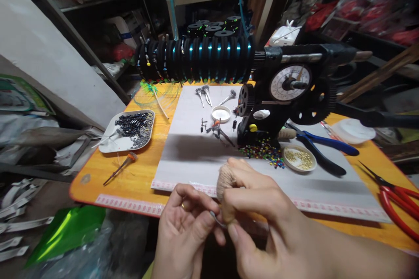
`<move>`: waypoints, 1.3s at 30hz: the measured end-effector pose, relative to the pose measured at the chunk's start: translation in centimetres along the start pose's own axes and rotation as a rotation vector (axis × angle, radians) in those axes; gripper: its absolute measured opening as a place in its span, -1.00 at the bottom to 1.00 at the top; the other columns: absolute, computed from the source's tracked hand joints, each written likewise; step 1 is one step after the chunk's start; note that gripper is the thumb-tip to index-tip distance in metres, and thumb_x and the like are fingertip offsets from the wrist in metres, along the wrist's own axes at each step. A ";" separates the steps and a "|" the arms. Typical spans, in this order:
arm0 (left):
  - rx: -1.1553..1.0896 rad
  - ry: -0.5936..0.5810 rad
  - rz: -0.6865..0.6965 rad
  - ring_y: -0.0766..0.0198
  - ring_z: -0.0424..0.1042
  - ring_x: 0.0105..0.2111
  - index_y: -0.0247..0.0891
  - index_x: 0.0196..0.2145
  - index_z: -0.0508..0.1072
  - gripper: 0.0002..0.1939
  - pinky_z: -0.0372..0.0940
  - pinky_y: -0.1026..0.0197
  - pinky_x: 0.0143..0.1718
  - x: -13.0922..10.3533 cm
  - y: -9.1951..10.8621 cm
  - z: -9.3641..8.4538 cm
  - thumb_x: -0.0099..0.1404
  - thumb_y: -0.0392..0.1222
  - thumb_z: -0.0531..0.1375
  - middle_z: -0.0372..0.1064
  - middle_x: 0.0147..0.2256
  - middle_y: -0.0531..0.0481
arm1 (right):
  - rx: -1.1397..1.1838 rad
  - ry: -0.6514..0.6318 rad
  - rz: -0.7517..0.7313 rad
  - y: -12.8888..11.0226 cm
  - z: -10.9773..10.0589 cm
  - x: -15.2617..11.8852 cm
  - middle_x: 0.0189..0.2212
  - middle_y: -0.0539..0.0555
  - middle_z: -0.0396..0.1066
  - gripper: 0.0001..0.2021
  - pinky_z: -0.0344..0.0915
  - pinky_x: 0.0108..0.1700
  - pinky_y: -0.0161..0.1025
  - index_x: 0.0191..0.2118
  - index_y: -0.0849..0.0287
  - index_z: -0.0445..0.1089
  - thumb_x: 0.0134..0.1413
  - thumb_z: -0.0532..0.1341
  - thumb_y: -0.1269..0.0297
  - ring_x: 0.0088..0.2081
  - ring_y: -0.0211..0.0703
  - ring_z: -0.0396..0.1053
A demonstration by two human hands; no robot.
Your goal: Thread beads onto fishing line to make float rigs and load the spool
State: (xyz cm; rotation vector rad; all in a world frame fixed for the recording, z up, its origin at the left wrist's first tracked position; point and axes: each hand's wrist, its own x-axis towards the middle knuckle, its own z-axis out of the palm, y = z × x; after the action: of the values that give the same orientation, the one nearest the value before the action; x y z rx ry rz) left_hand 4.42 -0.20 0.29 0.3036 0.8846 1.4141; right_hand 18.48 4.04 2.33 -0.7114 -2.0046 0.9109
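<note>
My left hand [188, 222], with a ring on one finger, pinches a thin dark strand [214, 216] between thumb and fingertips. Against it, my right hand [258, 213] closes thumb and forefinger at the strand's other end. What else lies between the fingertips is too small to make out. A beige cloth wrap [225, 181] covers one finger of my right hand. Both hands are in front of the table's near edge. Just beyond them lie a pile of coloured bead-headed pins [263, 152] and a shallow dish [288, 168] of small gold pieces.
A black machine [271, 96] carries a row of dark spools [196, 59]. On the left are a white tray [106, 144] of small parts and a brush-like bundle [121, 168]. Blue-handled pliers [330, 141] and red-handled scissors [389, 209] lie right. A small white dish [221, 114] stands on the board [183, 144].
</note>
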 end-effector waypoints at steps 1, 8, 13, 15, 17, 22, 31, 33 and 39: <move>0.000 0.004 0.001 0.45 0.38 -0.63 -0.23 -0.42 0.42 -0.63 0.34 0.43 -0.62 0.0 0.0 0.0 -0.12 -0.35 0.52 0.47 -0.53 0.14 | -0.001 -0.001 0.002 0.0 0.0 0.0 -0.51 -0.04 0.15 -0.86 0.11 -0.31 -0.24 -0.54 0.18 0.13 -0.23 0.10 0.55 -0.39 -0.26 0.15; 0.018 0.011 0.008 0.48 0.34 -0.65 -0.23 -0.42 0.41 -0.62 0.33 0.43 -0.62 0.0 0.1 0.0 -0.11 -0.34 0.52 0.47 -0.53 0.14 | -0.027 -0.043 0.048 -0.6 -0.3 0.4 -0.51 -0.05 0.16 -0.85 0.13 -0.30 -0.27 -0.54 0.18 0.13 -0.21 0.09 0.57 -0.39 -0.28 0.15; 0.019 0.003 0.010 0.44 0.36 -0.63 -0.21 -0.41 0.42 -0.62 0.33 0.41 -0.62 0.0 0.0 0.0 -0.12 -0.33 0.52 0.47 -0.53 0.14 | -0.030 -0.032 0.046 -0.7 -0.3 0.2 -0.51 -0.04 0.15 -0.84 0.12 -0.30 -0.24 -0.54 0.18 0.12 -0.22 0.09 0.58 -0.39 -0.26 0.14; 0.012 0.001 0.005 0.44 0.37 -0.63 -0.22 -0.42 0.42 -0.62 0.32 0.42 -0.62 0.0 0.0 0.1 -0.12 -0.33 0.52 0.47 -0.53 0.14 | -0.026 -0.042 0.056 -0.6 -0.3 0.2 -0.51 -0.04 0.15 -0.83 0.12 -0.29 -0.24 -0.54 0.18 0.12 -0.23 0.09 0.59 -0.39 -0.27 0.15; 0.007 0.003 0.001 0.46 0.36 -0.64 -0.22 -0.43 0.41 -0.62 0.33 0.42 -0.61 0.0 0.1 0.2 -0.12 -0.34 0.52 0.47 -0.54 0.15 | -0.011 -0.034 0.039 -0.3 -0.2 0.2 -0.52 -0.05 0.15 -0.83 0.11 -0.30 -0.24 -0.54 0.18 0.12 -0.25 0.09 0.58 -0.39 -0.26 0.15; 0.008 0.018 0.006 0.46 0.37 -0.65 -0.23 -0.42 0.40 -0.61 0.33 0.44 -0.62 0.0 0.1 0.3 -0.13 -0.35 0.52 0.47 -0.53 0.15 | 0.024 0.012 0.014 0.1 0.1 0.1 -0.51 -0.05 0.14 -0.85 0.10 -0.31 -0.24 -0.53 0.17 0.14 -0.25 0.11 0.56 -0.40 -0.26 0.14; 0.170 0.065 0.360 0.43 0.47 -0.58 -0.14 -0.38 0.47 -0.65 0.41 0.46 -0.53 -0.4 -0.7 0.2 -0.08 -0.31 0.51 0.52 -0.51 0.18 | -0.050 -0.002 -0.015 -0.2 -0.1 0.4 -0.47 -0.01 0.19 -0.88 0.11 -0.28 -0.21 -0.49 0.20 0.25 -0.09 0.16 0.55 -0.35 -0.22 0.19; 0.290 0.083 0.575 0.39 0.52 -0.51 -0.13 -0.34 0.50 -0.66 0.45 0.43 -0.44 -0.2 -0.5 -0.1 -0.06 -0.33 0.50 0.56 -0.48 0.15 | -0.079 -0.008 -0.037 -0.2 -0.2 0.4 -0.45 0.02 0.22 -0.90 0.12 -0.27 -0.20 -0.43 0.22 0.33 0.05 0.16 0.52 -0.34 -0.21 0.20; 0.594 0.056 0.939 0.10 0.59 -0.30 -0.07 -0.34 0.59 -0.69 0.50 0.06 -0.21 -1.0 0.4 -2.0 0.00 -0.43 0.44 0.64 -0.39 0.00 | -0.045 -0.062 -0.004 -0.2 -0.7 0.7 -0.39 0.05 0.40 -0.90 0.20 -0.23 -0.24 -0.27 0.19 0.53 0.22 0.24 0.43 -0.29 -0.22 0.29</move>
State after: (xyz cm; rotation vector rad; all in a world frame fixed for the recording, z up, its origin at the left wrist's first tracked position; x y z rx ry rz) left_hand 2.85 -1.67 -0.35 1.2570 1.2798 1.9735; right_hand 18.67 4.69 3.07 -0.7110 -2.0863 0.8984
